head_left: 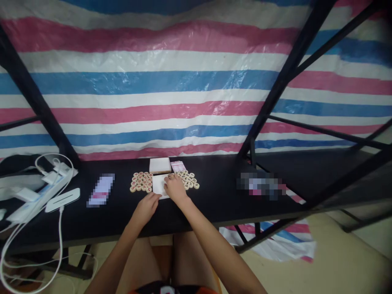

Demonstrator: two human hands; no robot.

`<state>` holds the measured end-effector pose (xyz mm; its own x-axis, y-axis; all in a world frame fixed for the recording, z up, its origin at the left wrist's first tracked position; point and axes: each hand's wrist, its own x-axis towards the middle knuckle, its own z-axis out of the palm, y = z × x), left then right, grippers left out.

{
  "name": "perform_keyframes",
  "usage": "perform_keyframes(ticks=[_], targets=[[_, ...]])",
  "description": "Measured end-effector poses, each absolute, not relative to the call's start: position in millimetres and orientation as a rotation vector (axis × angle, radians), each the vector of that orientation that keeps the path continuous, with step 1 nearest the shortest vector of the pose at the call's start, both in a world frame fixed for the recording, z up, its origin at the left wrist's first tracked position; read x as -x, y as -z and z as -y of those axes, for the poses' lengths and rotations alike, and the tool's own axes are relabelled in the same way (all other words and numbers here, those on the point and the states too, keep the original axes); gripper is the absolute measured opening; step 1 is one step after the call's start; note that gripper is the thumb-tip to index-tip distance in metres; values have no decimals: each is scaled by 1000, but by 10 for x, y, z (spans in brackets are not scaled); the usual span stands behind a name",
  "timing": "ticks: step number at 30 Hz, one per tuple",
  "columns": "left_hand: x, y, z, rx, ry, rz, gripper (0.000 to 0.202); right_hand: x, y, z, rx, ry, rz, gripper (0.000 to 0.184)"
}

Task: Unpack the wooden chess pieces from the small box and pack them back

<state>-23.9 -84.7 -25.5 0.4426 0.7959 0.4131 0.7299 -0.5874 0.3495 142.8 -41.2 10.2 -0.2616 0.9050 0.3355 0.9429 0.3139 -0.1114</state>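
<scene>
A shallow white box (159, 184) sits on the black tabletop between two groups of round Chinese chess pieces. The pieces with red characters (141, 182) stand in rows on its left; those with dark characters (190, 180) lie on its right, partly behind my hand. My left hand (148, 206) has its fingers together at the box's near left corner, gripping the edge. Over the right part of the box, my right hand (175, 186) reaches in with bent, closed fingers. Something small may be at its fingertips, but I cannot make it out.
Behind the white box are a second pale box (160, 165) and pink printed paper (178, 166). A blurred-out phone-like item (101, 190), a white device (63, 200) and a cabled power strip (43, 196) lie left. Black metal posts (266, 106) frame the desk.
</scene>
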Motion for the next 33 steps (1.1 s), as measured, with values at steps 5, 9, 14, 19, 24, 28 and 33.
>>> perform_keyframes(ticks=[5,9,14,19,24,28,33], targets=[[233,242,853,-2551,-783,-1396,29,-1207,-54,200,1826,153,2260,28],[229,236,858,-2551,-783,-1390,29,-1270,-37,197,1822,198,2265,28],[230,233,871,-2530,-793,-1375,27,-1358,-98,244,1811,258,2293,29],[235,227,873,-2526,-811,-1374,27,-1419,-136,234,1817,294,2284,27],[229,211,876,-2531,-814,-1376,27,-1483,-108,217,1822,254,2273,26],[229,217,873,-2540,-828,-1377,27,-1597,-122,251,1744,197,2214,24],[231,228,871,-2534,-861,-1369,27,-2015,-44,491,1735,220,1773,29]])
